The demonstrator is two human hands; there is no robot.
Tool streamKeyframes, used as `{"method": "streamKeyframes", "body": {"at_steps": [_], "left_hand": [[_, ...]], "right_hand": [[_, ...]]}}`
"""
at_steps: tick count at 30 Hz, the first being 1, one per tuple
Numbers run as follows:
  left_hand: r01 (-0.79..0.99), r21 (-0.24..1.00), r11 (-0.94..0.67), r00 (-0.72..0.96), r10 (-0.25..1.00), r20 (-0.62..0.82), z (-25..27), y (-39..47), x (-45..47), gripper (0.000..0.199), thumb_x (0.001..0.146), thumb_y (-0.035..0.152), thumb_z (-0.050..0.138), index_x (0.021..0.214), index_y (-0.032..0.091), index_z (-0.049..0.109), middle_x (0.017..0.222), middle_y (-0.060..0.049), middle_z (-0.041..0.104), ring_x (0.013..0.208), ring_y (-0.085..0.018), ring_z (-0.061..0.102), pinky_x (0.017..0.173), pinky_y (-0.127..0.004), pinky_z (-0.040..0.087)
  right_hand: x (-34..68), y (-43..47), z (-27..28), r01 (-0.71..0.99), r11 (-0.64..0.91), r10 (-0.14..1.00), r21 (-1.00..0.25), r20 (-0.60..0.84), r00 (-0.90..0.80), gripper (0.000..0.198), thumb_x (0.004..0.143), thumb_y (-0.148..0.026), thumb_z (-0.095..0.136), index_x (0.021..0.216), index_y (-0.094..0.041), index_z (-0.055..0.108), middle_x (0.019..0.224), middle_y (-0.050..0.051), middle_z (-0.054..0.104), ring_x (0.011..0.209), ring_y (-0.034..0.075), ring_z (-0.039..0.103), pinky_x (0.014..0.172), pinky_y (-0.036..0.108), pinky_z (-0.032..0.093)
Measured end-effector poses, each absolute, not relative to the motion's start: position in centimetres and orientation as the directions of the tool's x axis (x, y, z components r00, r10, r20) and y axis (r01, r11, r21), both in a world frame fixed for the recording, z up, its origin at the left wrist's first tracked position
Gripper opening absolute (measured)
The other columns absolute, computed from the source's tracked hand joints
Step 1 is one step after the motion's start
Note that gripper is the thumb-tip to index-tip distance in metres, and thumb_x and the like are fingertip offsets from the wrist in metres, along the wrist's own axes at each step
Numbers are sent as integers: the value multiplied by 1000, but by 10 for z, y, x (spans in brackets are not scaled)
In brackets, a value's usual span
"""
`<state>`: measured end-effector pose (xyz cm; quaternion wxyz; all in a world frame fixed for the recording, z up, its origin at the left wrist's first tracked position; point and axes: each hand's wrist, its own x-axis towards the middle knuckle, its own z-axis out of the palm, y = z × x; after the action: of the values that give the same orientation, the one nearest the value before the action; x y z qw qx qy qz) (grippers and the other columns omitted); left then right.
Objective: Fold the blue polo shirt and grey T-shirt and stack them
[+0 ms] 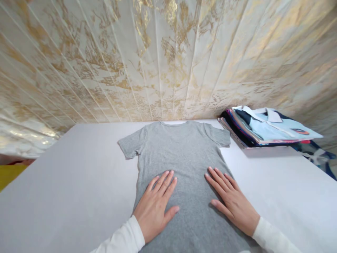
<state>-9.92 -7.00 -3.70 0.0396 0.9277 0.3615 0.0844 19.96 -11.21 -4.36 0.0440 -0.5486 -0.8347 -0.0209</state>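
A grey short-sleeved T-shirt (184, 154) lies spread flat, its neckline toward the far edge and both sleeves turned outward. The lower end of the shirt runs out of the bottom of the view. On the left half of its body rests my left hand (156, 205), palm down with the fingers stretched out. My right hand (233, 200) lies on the right side of the shirt, also flat, fingers extended and thumb apart. Neither hand grips the cloth. Slight wrinkles show in the fabric near the left fingertips.
The shirt is on a white table (79, 186). A stack of folded clothes (271, 126), a light blue collared shirt on top, sits at the far right. Behind the table hangs a white-and-gold curtain (163, 63). Something yellow (12, 174) shows at the left edge.
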Motion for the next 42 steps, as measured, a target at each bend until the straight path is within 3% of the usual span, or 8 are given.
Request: {"method": "streamKeyframes", "body": {"at_steps": [11, 18, 23, 30, 33, 37, 40, 42], "left_hand": [[658, 77, -749, 741, 662, 112, -37, -57, -102, 64, 97, 52, 33, 148, 18, 16, 154, -7, 18, 141, -23, 17, 110, -43, 21], [594, 195, -780, 770, 622, 140, -24, -102, -103, 52, 102, 37, 19, 150, 20, 7, 155, -6, 17, 142, -20, 14, 109, -40, 27], [658, 158, -736, 728, 676, 116, -27, -132, -102, 54, 101, 39, 29, 149, 24, 11, 153, -5, 24, 139, -21, 23, 110, -39, 27], [612, 93, -786, 783, 618, 71, -35, -139, -109, 60, 99, 39, 33, 150, 21, 6, 154, -6, 15, 141, -22, 17, 110, -40, 25], [526, 99, -845, 845, 532, 54, -33, -140, -109, 66, 97, 42, 39, 150, 21, 6, 153, -7, 20, 140, -23, 22, 109, -39, 28], [551, 97, -829, 824, 559, 98, -23, -131, -91, 60, 98, 41, 36, 149, 22, 11, 153, -5, 22, 139, -22, 24, 110, -39, 28], [503, 34, -863, 856, 504, 114, -24, -119, -77, 58, 99, 45, 33, 148, 19, 18, 151, -6, 26, 138, -22, 27, 108, -36, 31], [437, -61, -897, 894, 427, 134, -31, -110, -72, 49, 100, 37, 33, 145, 17, 27, 149, -6, 33, 135, -19, 34, 105, -31, 34]], "right_hand": [[194, -146, -36, 849, 523, 852, -75, 30, -523, 76, 91, -53, 41, 150, -22, 3, 155, 7, 12, 142, 27, 14, 111, 49, 26], [196, -157, -21, 754, 650, 760, -100, 124, -638, 68, 93, -45, 40, 150, -24, 10, 154, 5, 18, 141, 24, 20, 107, 39, 35], [205, -156, -36, 706, 708, 694, -22, 201, -691, 80, 89, -56, 43, 150, -20, 5, 152, 8, 24, 138, 26, 29, 105, 39, 36], [217, -161, -51, 677, 731, 651, 80, 216, -728, 86, 85, -64, 42, 150, -21, 5, 147, 8, 34, 132, 26, 40, 98, 36, 42], [222, -156, -32, 668, 744, 661, -19, 165, -732, 74, 90, -55, 43, 149, -28, 8, 147, 3, 35, 133, 22, 39, 99, 33, 43], [209, -110, -4, 708, 684, 728, -176, 102, -678, 58, 94, -41, 40, 148, -31, 20, 151, 1, 28, 138, 19, 28, 110, 39, 31], [173, -50, 3, 699, 687, 719, -199, 50, -693, 54, 95, -40, 38, 145, -25, 30, 151, 5, 30, 138, 19, 28, 110, 41, 29], [143, -6, 0, 695, 696, 710, -178, 28, -704, 52, 95, -41, 39, 144, -24, 34, 151, 5, 29, 138, 17, 28, 110, 38, 28]]}}
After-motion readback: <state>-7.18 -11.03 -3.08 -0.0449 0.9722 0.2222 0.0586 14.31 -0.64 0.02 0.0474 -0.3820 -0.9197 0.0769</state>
